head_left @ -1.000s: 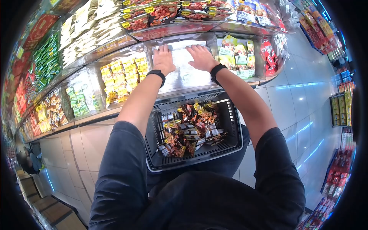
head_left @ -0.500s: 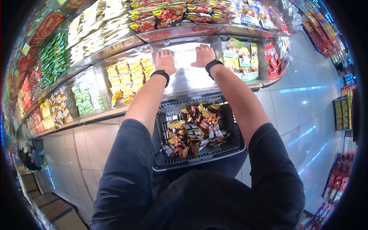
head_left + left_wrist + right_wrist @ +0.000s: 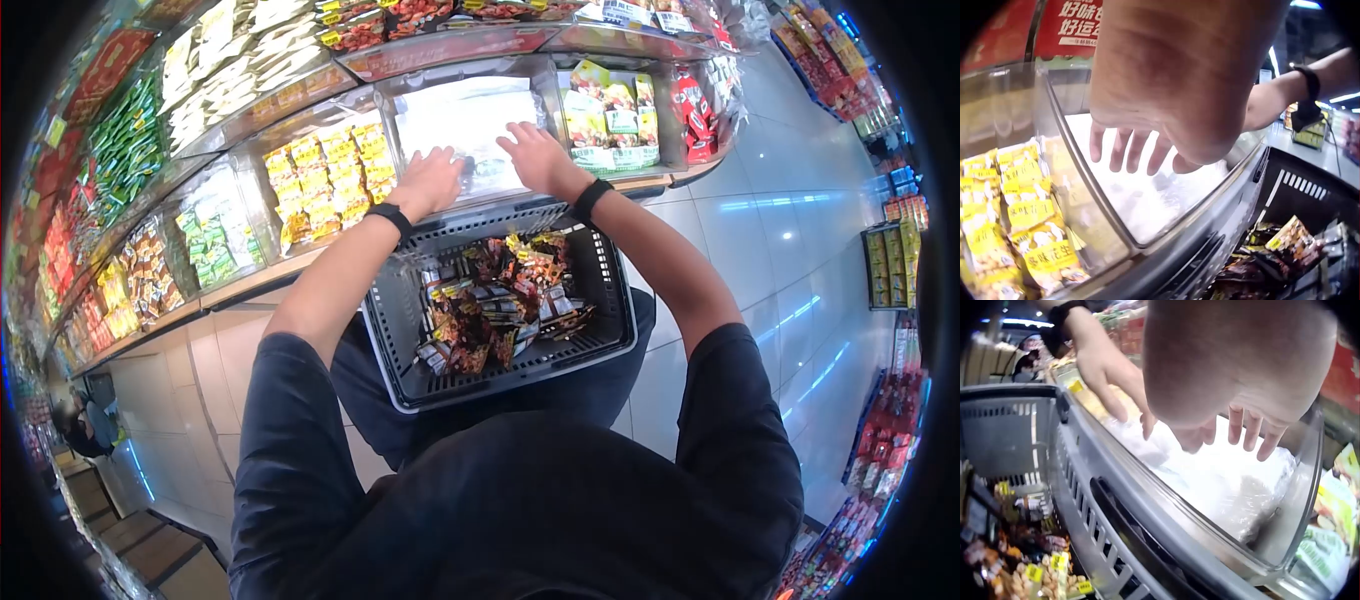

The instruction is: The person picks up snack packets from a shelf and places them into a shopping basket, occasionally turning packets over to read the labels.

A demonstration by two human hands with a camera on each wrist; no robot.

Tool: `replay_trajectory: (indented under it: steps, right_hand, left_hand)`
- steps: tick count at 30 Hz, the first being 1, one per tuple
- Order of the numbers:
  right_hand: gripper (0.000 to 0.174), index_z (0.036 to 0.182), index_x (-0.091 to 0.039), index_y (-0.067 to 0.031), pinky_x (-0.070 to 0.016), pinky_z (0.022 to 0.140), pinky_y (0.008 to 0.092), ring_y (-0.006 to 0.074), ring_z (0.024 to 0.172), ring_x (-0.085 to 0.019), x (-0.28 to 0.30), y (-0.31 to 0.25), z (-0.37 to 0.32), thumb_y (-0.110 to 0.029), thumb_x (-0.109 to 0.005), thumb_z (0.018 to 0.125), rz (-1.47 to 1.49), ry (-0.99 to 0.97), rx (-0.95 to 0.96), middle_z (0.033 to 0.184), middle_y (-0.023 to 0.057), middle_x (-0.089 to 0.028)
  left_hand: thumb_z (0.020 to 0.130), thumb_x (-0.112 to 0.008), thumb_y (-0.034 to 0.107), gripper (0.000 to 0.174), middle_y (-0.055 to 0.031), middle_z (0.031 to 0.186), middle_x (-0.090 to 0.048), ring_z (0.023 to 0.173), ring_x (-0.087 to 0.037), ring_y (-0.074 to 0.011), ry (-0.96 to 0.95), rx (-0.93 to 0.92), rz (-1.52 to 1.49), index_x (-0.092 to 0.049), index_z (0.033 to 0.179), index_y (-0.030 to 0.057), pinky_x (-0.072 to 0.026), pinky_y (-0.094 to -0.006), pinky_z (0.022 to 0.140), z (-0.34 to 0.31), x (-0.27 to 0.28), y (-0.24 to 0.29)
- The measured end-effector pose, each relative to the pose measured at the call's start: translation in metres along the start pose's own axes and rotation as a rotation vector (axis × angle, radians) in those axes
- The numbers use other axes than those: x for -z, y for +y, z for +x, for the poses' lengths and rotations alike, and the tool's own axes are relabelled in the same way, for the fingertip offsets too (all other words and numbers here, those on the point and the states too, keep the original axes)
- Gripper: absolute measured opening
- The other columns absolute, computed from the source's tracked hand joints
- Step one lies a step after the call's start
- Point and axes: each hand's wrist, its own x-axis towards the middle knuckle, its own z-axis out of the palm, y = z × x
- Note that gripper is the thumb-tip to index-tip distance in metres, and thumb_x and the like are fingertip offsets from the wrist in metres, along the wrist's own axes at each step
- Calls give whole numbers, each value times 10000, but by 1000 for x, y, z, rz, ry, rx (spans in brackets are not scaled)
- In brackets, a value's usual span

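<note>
A white plastic-like sheet [image 3: 450,110] lines a clear shelf bin and looks glaring bright in both wrist views. Over its near left part is my left hand [image 3: 430,182], fingers spread and slightly bent. My right hand [image 3: 541,160] hovers or rests over the near right part, fingers extended; contact with the sheet [image 3: 1229,478] cannot be made out. Neither hand holds anything. Below them, against the shelf edge, a dark basket [image 3: 400,375] contains many small snack packets [image 3: 500,300]. In the left wrist view my left hand's fingers [image 3: 1137,150] point down over the sheet.
Yellow packets [image 3: 325,185] fill the bin to the left, green-and-white bags [image 3: 612,120] the one to the right. Red packs [image 3: 690,112] stand farther right. An upper shelf holds more bags [image 3: 420,15]. Tiled floor [image 3: 740,250] lies to the right; a person [image 3: 82,425] is at far left.
Both hands have drawn back from the bin's far part toward its near edge. More of the white sheet shows beyond the fingers, and the basket appears higher in the head view.
</note>
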Motion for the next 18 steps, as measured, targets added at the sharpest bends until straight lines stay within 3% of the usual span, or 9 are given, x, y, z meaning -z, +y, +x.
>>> replay_trajectory:
  steps: [2,5,6,8,9,10,12,16,18]
  right_hand:
    - [409,1281,-609,-71,-505,954,523,382,1238,-527,5,-3,4,-162,-603,882,20,81,39,1326,191,-529]
    - [411,1327,-590,-43,-438,1058,499,397,1318,-491,5,-6,-8,-301,-542,1010,211,-275,-147,1349,216,-541]
    - [411,1327,-590,-43,-438,1058,499,397,1318,-491,5,-8,-8,-301,-542,1010,209,-265,-145,1349,216,-541]
    - [428,1302,-608,-35,-430,1068,501,396,1342,-477,1,-15,-11,-342,-546,1010,116,124,-82,1380,220,-537]
    - [472,1283,-633,-11,-435,1058,534,410,1325,-492,-1,-12,-13,-382,-543,1005,143,88,-63,1402,256,-526]
    - [472,1283,-633,-11,-435,1058,534,410,1325,-492,-9,-6,-17,-382,-543,1005,144,83,-61,1402,256,-526]
    - [454,1206,-662,5,-440,1052,531,413,1284,-527,-14,0,-21,-385,-534,1012,253,-195,-189,1394,271,-533]
    - [387,1128,-662,35,-449,1061,511,420,1280,-532,-3,-4,-15,-319,-567,1003,218,148,-154,1388,272,-543]
    - [393,1215,-617,32,-443,1074,503,423,1314,-503,-1,-8,-12,-279,-610,975,190,131,-171,1418,277,-512]
  left_hand:
    - [969,-527,296,361,-196,1227,-599,1194,-571,-373,126,-60,87,-619,1208,41,-458,-506,1019,-1,0,-8]
    - [989,-511,348,407,-185,1251,-602,1246,-542,-347,-6,10,102,-652,1199,28,-397,-519,1095,-10,1,-3]
    - [989,-511,348,407,-185,1251,-602,1246,-542,-347,-1,12,110,-652,1199,28,-397,-519,1095,-11,-2,-5]
    - [996,-501,383,462,-191,1313,-592,1290,-515,-347,415,-43,298,-652,1232,16,-295,-523,1187,-18,-14,-6]
    - [998,-497,408,498,-203,1353,-581,1303,-505,-347,223,71,301,-654,1242,4,-201,-521,1238,-22,-6,-3]
    - [998,-497,408,498,-203,1353,-581,1303,-505,-347,220,74,298,-654,1242,4,-201,-521,1238,-24,-5,-5]
    - [988,-508,403,497,-200,1317,-592,1291,-507,-332,125,12,414,-657,1217,-11,-222,-527,1228,-27,-1,-13]
    - [971,-518,357,452,-195,1182,-635,1232,-546,-317,356,58,588,-655,1159,-30,-208,-520,1236,-22,-4,-24]
    - [951,-539,341,421,-193,1132,-654,1194,-573,-326,253,48,590,-661,1155,-6,-240,-511,1213,-20,-5,-29]
